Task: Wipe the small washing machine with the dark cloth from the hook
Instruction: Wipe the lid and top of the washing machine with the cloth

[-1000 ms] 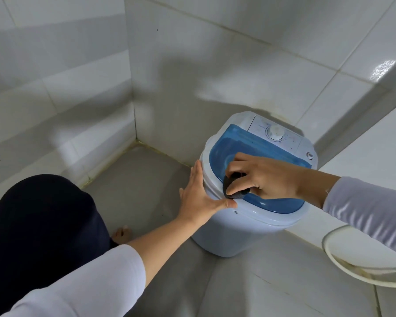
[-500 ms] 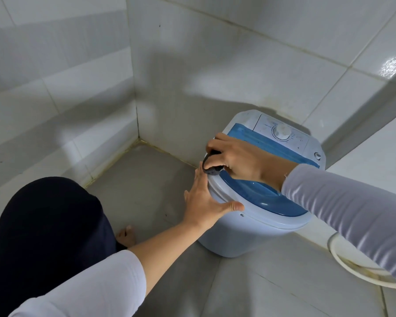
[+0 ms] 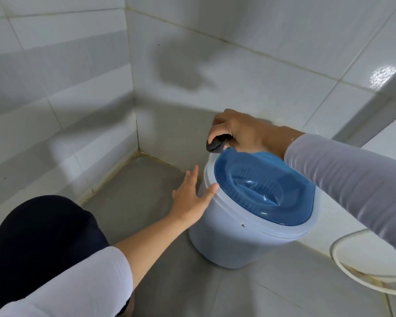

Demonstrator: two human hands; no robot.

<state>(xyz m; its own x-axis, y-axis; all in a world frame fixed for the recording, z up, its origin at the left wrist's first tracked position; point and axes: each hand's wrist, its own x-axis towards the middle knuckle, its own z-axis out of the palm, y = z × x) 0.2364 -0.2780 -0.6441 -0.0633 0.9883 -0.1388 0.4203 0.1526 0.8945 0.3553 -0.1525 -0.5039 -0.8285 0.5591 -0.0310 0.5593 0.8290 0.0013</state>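
Observation:
The small washing machine is a pale round tub with a translucent blue lid, standing on the grey floor in a tiled corner. My right hand grips the dark cloth and holds it at the far left rim, at the back of the lid. My left hand lies flat against the machine's left side with straight fingers and the thumb on the rim. My right hand and forearm hide the control panel at the back.
White tiled walls close the corner to the left and behind. A pale hose loops on the floor at the right. My dark-clad knee is at the lower left. Grey floor lies open left of the machine.
My right hand has carried the cloth from the lid's front edge along the left rim to the back. The view has dropped closer to the machine. My left hand stays on the side.

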